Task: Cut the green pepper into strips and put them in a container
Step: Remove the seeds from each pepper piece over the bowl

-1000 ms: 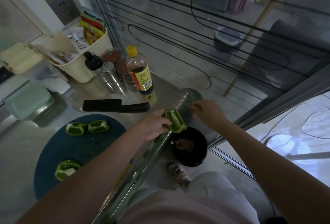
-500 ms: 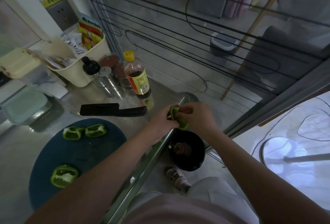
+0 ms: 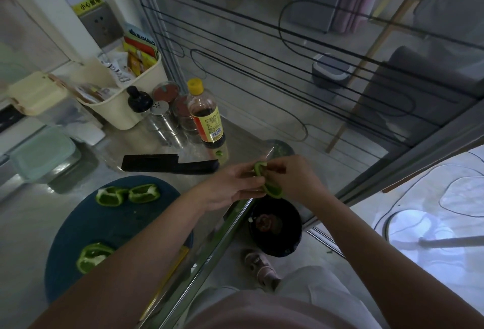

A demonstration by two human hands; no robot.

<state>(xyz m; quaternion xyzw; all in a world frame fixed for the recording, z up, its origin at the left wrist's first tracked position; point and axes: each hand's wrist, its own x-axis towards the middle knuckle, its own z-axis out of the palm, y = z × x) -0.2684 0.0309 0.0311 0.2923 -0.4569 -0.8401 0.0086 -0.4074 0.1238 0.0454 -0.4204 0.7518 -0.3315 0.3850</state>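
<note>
Three pepper pieces (image 3: pixel 94 255) lie on my blue board (image 3: pixel 86 226). Above the black bin (image 3: pixel 293 245), which holds reddish scraps, my left hand (image 3: pixel 230 184) and right hand (image 3: pixel 296 179) both pinch a fourth pepper quarter (image 3: pixel 272 190). Beyond them, a cream basket (image 3: pixel 117 116) holds packets.

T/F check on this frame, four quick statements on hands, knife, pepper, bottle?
1. Both the left hand and the right hand hold one pepper piece above the black bin. True.
2. The knife is in the right hand. False: it lies on the counter, beyond the cutting board.
3. Three cut pepper sections lie on the cutting board. True.
4. The yellow-capped bottle lies on its side. False: it stands upright.
</note>
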